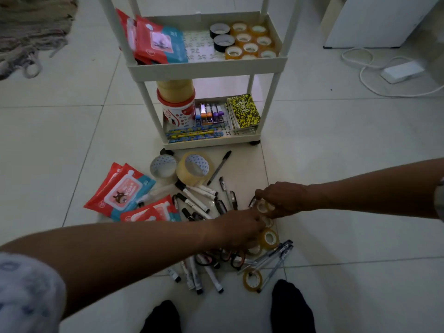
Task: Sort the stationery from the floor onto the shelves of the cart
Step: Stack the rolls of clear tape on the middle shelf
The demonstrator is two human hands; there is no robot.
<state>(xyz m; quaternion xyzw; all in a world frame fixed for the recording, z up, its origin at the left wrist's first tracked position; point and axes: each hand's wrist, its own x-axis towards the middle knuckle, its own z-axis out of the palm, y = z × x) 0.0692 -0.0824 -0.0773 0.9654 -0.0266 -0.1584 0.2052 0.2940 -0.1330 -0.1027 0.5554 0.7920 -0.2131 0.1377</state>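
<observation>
Stationery lies scattered on the tiled floor in front of a white cart (206, 66). My right hand (283, 199) grips a small clear tape roll (263, 205) just above the pile. My left hand (240, 228) reaches in beside it, fingers down on other small tape rolls (270, 237); what it holds is hidden. White markers (194, 200), black pens (219, 168), scissors (223, 258), two large tape rolls (194, 168) and red wipe packs (122, 191) lie around. The middle shelf carries wipe packs (153, 42) and tape rolls (249, 40).
The bottom shelf holds a red-white tub (177, 109), staplers (209, 112), pencils (194, 134) and yellow-black notebooks (243, 111). My dark-socked feet (292, 308) stand near the pile. A white power strip with cable (401, 72) lies at right, a rug (31, 32) at upper left.
</observation>
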